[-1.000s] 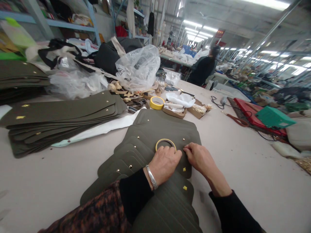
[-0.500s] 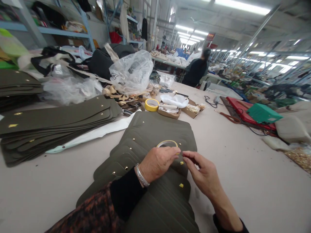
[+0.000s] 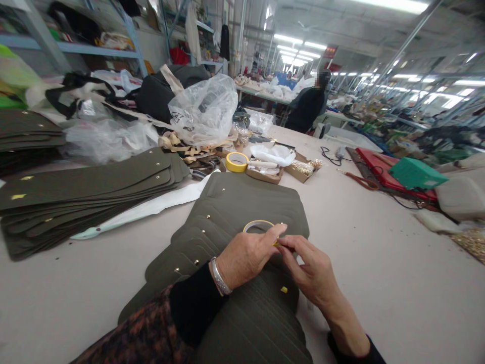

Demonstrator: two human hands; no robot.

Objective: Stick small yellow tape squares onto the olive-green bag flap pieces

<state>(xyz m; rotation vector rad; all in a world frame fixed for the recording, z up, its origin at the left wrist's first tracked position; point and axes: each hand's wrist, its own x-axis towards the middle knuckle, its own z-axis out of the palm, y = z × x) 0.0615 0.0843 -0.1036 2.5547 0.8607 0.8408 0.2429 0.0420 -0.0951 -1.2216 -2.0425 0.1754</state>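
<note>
Left of the left hand, stacked olive panels are lying. This hand is gripping a yellow tape roll over further panels. Just beside it, the right hand is pressing thumb and forefinger together; whether on tape, I cannot tell.

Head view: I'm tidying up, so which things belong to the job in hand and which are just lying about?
Apparently in use:
yellow tape roll in the left hand
right hand, fingertips at its edge
olive panels beneath

Seemingly just lying about:
other yellow roll
clear plastic bag
green box
brown strap
</note>
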